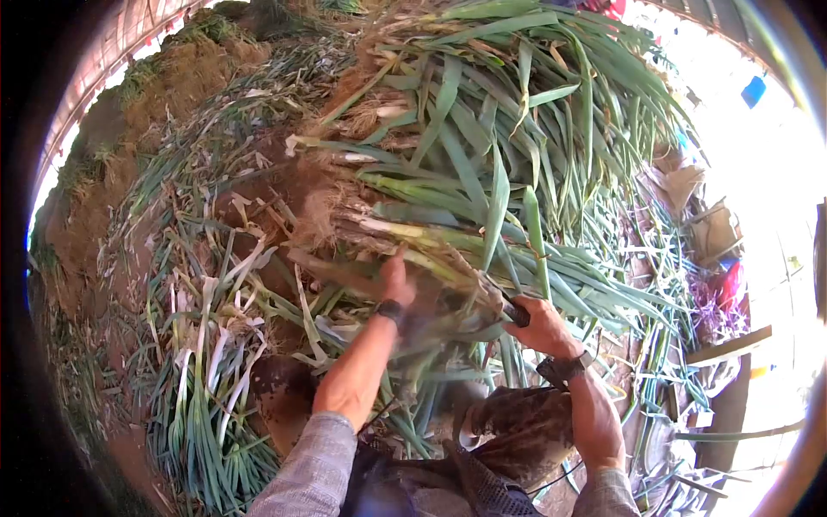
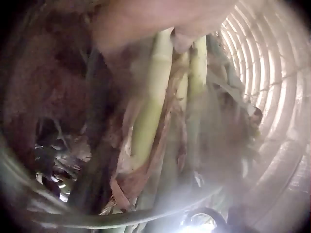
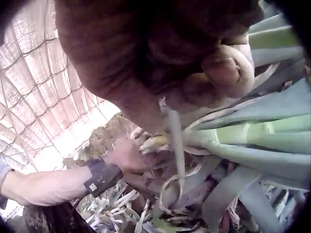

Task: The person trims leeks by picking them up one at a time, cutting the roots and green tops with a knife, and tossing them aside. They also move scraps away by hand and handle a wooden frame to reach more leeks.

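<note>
My left hand [image 1: 397, 283] grips a few leeks [image 1: 431, 261] by their pale stalks, close to the rooted ends. In the left wrist view, its fingers lie across the whitish stems [image 2: 154, 104], with brown dry sheath hanging off them. My right hand [image 1: 548, 330] is farther along the same leeks, its fingers curled around a short dark handle-like object [image 1: 518, 312]; what that is I cannot tell. In the right wrist view, the curled right fingers [image 3: 226, 73] are above the green leaves [image 3: 243, 133], and a dry strip of leaf [image 3: 176, 141] dangles below them.
A large heap of leeks [image 1: 551, 112] lies ahead, roots left and leaves right. Left of my knees is a pile of pale-stemmed leeks [image 1: 211, 345]. Leaf scraps cover the brown ground [image 1: 95, 224]. A bright red item [image 1: 732, 284] and purple strands [image 1: 715, 319] are at right.
</note>
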A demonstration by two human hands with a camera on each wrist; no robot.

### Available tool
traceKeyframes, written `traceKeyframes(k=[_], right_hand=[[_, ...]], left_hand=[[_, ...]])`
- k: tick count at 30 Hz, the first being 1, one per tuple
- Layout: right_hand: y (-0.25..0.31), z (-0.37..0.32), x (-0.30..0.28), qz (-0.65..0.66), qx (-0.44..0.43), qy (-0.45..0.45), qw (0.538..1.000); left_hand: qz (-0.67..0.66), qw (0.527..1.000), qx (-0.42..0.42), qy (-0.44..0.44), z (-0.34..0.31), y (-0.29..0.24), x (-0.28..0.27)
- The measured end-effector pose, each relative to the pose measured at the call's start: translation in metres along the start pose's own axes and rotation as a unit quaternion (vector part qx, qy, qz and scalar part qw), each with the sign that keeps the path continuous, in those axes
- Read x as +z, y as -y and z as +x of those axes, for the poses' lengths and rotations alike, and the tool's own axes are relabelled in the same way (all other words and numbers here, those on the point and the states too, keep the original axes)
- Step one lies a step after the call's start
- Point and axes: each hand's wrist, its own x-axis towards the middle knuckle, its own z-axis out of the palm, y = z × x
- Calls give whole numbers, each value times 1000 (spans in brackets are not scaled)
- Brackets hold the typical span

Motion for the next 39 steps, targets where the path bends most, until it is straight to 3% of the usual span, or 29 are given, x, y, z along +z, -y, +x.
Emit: traceKeyframes(k=[4,6,7,9,12,14,15,18,23,24,26,28,29,30,31,34,39], right_hand=[[18,-9,-12,82,13,0,997],[8,-14,-11,84,-22,6,996],[20,-17,-18,150,58,46,986],[22,-12,-13,112,22,34,993],[16,-2,2,51,-32,10,998],[20,-1,8,1,-49,31,998],[29,-3,7,11,-28,48,998],[40,-2,13,-55,-38,71,995],[38,3,37,-113,-145,73,980],[38,3,38,-114,-144,73,980],[41,6,43,-102,-147,16,984],[58,14,44,-85,-156,1,984],[67,18,44,-79,-147,-16,986],[71,20,44,-74,-134,-30,988],[61,25,51,-74,-148,-13,986],[55,32,64,-150,-133,70,977],[61,42,78,-116,-184,77,973]], left_hand=[[193,966,153,-81,-74,-67,60],[217,960,98,146,-85,-122,65],[245,951,101,161,-90,-141,70],[264,938,144,173,-73,-160,61],[196,976,92,-21,-77,-143,45],[166,984,56,34,-48,-135,-16],[200,975,49,-80,-54,-128,-26],[264,952,55,-144,-49,-119,-50],[254,947,147,-128,-61,-151,-40],[201,963,176,-27,-84,-160,-18],[189,962,192,47,-99,-167,-10],[231,966,99,-54,-94,-145,-22],[266,954,138,-7,-47,-126,-75],[317,946,63,-18,-95,-118,-38],[334,940,64,-23,-108,-105,-29],[365,930,-6,-26,-103,-88,-56],[312,950,21,6,-110,-76,-77]])
